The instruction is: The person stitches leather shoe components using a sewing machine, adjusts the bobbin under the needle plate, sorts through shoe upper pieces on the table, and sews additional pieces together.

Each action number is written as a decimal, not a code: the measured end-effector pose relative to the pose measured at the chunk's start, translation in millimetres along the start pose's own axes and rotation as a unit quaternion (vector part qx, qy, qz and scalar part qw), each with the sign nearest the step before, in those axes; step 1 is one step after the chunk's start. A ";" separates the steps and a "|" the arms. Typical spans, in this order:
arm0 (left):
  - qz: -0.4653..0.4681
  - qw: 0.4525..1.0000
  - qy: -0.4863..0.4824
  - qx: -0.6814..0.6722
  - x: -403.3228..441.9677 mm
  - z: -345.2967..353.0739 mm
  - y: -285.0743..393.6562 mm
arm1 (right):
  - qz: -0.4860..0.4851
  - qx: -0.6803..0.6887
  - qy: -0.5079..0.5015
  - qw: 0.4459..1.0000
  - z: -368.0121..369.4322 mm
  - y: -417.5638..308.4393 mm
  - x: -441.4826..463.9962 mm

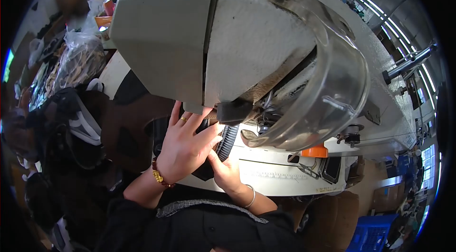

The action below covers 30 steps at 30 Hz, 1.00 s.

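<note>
the left hand (184, 150) and right hand (228, 173) rest beside a black ribbed piece (229, 141) beneath a pale sewing machine (256, 38).

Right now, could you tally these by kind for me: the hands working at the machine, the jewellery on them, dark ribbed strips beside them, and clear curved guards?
Hands: 2, left hand and right hand
Jewellery: 3, ring, beaded bracelet and bangle
Dark ribbed strip: 1
Clear curved guard: 1
Total: 7
</note>
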State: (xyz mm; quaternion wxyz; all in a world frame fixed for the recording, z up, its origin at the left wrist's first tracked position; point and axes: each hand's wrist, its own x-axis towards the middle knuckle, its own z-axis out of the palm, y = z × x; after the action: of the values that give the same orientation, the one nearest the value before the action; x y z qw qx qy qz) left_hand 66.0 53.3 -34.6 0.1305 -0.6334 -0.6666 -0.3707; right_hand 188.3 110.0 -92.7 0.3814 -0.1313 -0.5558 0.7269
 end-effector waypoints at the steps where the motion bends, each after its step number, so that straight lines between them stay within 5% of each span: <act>1: -0.001 1.000 -0.003 -0.004 0.3 0.2 -0.2 | -0.004 -0.008 -0.003 1.000 -0.5 0.1 0.2; 30: 0.004 0.998 -0.052 -0.035 3.3 -20.8 -3.6 | 0.041 0.063 0.015 0.997 -8.5 12.8 -4.4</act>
State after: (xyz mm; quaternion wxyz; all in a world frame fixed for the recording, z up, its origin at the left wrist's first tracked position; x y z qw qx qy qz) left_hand 55.9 42.4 -19.3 0.0747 -0.6590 -0.6564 -0.3596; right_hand 191.3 111.7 -108.3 0.3672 -0.1404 -0.4969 0.7736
